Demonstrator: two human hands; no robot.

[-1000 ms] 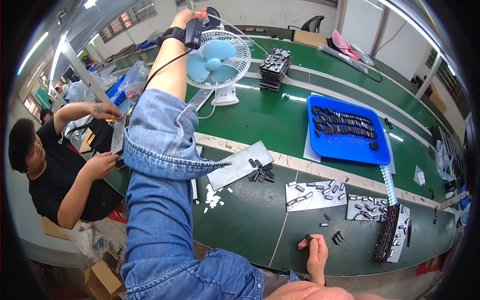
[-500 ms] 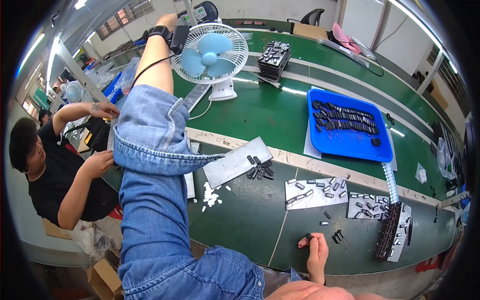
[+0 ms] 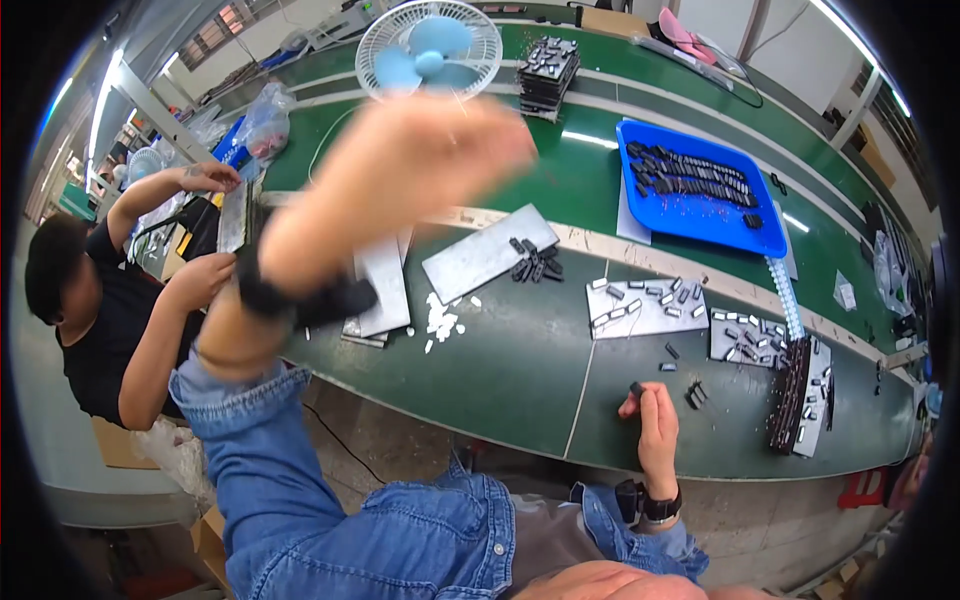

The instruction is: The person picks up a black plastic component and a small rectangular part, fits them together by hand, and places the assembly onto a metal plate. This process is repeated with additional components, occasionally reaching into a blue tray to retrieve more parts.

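Small dark part [image 3: 637, 388], pinched at the fingertips of the right hand [image 3: 655, 430], sits near the front edge of the green table [image 3: 520, 370]; too small to make out its shape. Right hand is closed around it, wrist resting on the table edge. More dark parts [image 3: 694, 395] lie just beside it. Left hand [image 3: 430, 160] is raised toward the camera and blurred; whether it is open or closed cannot be told, and it hides part of a grey metal plate [image 3: 487, 252]. Blue tray [image 3: 697, 188] of dark parts lies toward the far right. White fan [image 3: 430, 48] stands at the far edge, partly cut off.
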